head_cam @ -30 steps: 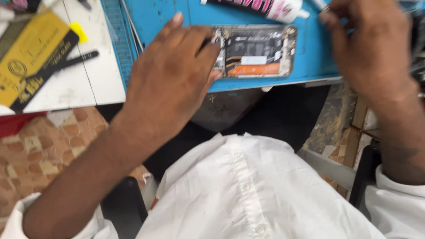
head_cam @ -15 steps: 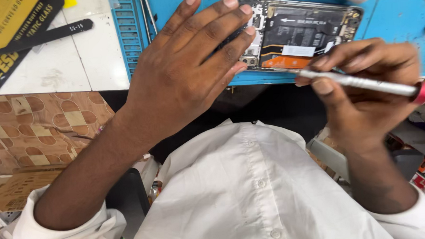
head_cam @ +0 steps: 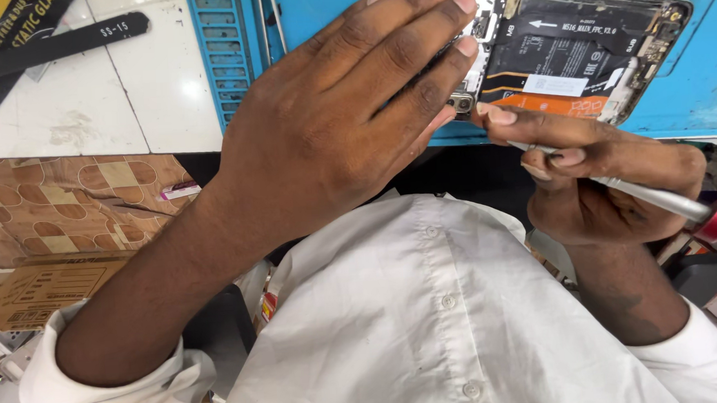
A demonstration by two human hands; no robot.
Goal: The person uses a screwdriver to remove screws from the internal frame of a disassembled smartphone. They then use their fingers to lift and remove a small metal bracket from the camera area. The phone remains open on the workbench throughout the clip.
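Right hand (head_cam: 611,184) grips screwdriver (head_cam: 644,197) | left hand (head_cam: 353,104) covers opened phone (head_cam: 580,55)

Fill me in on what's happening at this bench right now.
A person in a white shirt is working on an opened phone lying on a blue mat. The left hand lies flat over the phone's left end, holding it down. The right hand grips a slim metal screwdriver, its tip at the phone's lower edge. Black tweezers lie aside, untouched.
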